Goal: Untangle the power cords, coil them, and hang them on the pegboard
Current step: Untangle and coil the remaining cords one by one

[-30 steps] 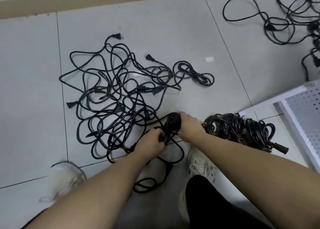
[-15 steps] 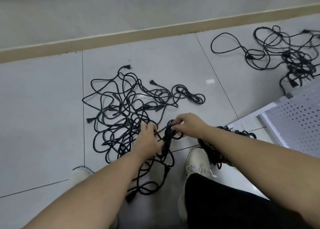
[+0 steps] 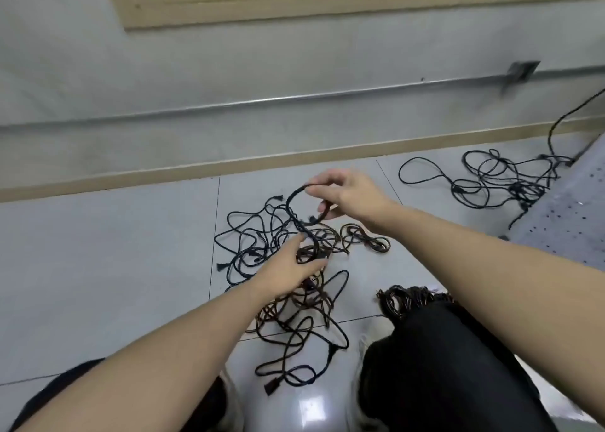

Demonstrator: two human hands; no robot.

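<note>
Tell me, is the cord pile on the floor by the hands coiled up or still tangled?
Still tangled: the cord pile sprawls in crossing loops, while the right hand lifts one strand and the left hand grips another.

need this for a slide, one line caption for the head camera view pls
Right hand lifts a black cord loop from the floor tangle while the left hand pins its lower part.

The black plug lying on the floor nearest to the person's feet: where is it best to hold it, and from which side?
Grip the plug by its moulded body, coming from above. It lies flat, free of the tangle, with only its own cord curving away to the right.
</note>
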